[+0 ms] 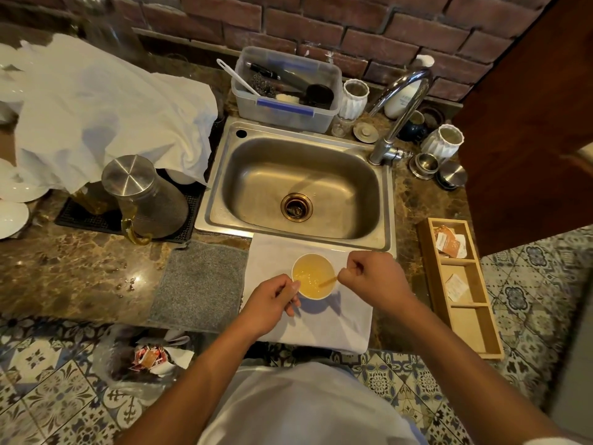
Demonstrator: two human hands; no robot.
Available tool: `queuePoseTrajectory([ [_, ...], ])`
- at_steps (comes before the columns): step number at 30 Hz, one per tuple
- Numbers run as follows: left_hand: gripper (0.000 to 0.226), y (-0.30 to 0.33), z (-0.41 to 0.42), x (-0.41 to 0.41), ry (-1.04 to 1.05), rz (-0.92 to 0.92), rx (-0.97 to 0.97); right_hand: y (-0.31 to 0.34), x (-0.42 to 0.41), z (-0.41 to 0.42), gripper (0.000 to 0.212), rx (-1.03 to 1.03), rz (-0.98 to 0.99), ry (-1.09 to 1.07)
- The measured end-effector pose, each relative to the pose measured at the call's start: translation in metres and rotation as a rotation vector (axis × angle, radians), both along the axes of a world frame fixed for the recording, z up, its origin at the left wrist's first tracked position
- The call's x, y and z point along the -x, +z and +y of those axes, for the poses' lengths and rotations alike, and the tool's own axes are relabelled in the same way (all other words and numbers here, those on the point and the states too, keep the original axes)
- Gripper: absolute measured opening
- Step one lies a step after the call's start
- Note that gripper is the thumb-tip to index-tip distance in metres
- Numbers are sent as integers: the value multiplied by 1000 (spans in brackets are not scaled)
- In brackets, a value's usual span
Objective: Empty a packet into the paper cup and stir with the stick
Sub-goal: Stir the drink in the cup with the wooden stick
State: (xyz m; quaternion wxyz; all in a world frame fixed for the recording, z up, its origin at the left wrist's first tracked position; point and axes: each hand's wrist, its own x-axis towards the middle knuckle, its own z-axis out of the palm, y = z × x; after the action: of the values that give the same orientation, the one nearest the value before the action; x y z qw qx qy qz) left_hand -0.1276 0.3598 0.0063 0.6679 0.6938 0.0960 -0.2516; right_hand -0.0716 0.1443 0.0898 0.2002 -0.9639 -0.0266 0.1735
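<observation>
Yellow liquid fills the paper cup (313,276) most of the way up, cloudy and pale orange-gold, with a lighter swirl near the middle; the cup's wall and rim are white. I see it standing upright on a white cloth (337,319) that lies at the front edge of the brown marble counter (80,274), just in front of the steel sink (298,184) and beside a grey mat (200,284) on its left.

My right hand (373,277) is curled into a loose fist at the cup's right rim, thumb and forefinger pinching the upper end of the thin wooden stick (328,281). The stick slants down and to the left, its lower end under the liquid.

My left hand (272,300) is closed against the cup's left side, its fingers pressed together; the fingertips touch the wall near the rim. I cannot tell whether it also grips something small in the palm.

To the right, near the counter's edge, a wooden tray (481,332) with compartments holds packets (447,240) in its far compartment and one in the middle compartment. Down at the lower left, torn packet wrappers lie in a clear plastic bag (141,358) over the patterned floor tiles.
</observation>
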Motion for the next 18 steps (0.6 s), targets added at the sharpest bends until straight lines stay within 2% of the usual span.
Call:
queuePoseTrajectory([
  [4,30,0,1,1,18,-11,9,19,7,-11,22,-296,-39,-155],
  [12,16,-6,1,0,88,-151,-179,11,38,-50,38,-783,147,-569],
  [14,17,-4,0,-2,87,-142,-196,0,55,-57,34,-851,237,-636],
  [18,20,-1,-2,-4,69,-123,-196,-17,84,-53,33,-809,302,-709],
])
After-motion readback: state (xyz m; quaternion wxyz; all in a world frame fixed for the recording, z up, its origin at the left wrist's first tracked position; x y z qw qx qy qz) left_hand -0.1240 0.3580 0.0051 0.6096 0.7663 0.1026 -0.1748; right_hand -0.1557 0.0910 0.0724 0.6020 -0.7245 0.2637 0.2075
